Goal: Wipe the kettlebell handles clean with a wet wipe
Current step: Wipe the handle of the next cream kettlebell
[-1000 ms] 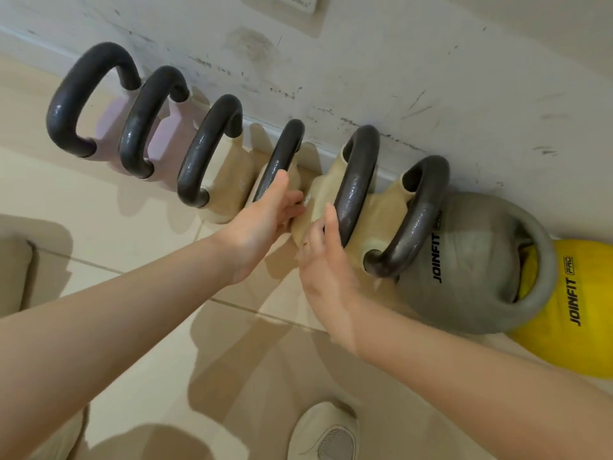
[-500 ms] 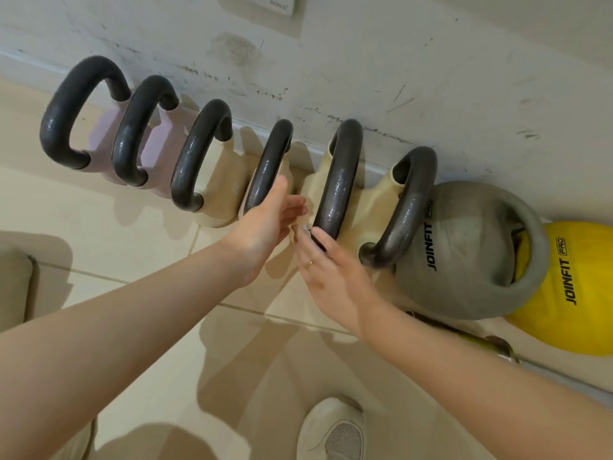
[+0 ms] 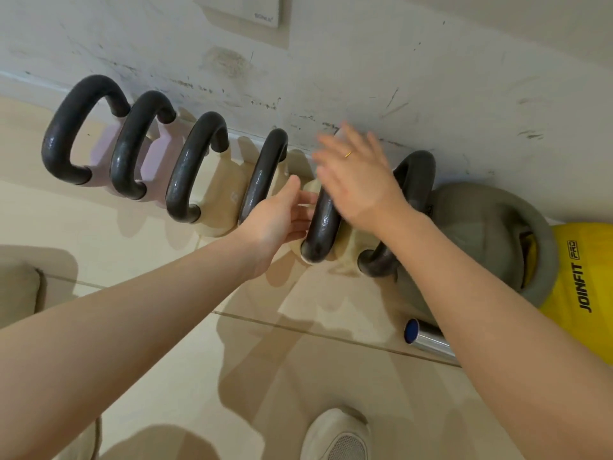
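Note:
Several kettlebells stand in a row along the wall, each with a black handle. My left hand (image 3: 278,220) reaches between the fourth handle (image 3: 262,174) and the fifth handle (image 3: 323,224), fingers apart against the beige body. Blurred by motion, my right hand (image 3: 358,180) lies over the top of the fifth handle with its fingers spread and a ring on one finger. A pale scrap (image 3: 339,133) shows at its fingertips; I cannot tell whether it is the wipe. The sixth handle (image 3: 413,180) is just right of that hand.
A grey kettlebell (image 3: 481,227) and a yellow one (image 3: 583,277) lie at the right. A chrome tube (image 3: 428,336) rests on the tiled floor under my right forearm. My white shoe (image 3: 338,436) is at the bottom. The scuffed wall (image 3: 431,78) runs close behind the row.
My right hand has risen from the lower part of the fifth handle to its top, fingers spreading. The left hand has shifted slightly from the fourth handle toward the fifth.

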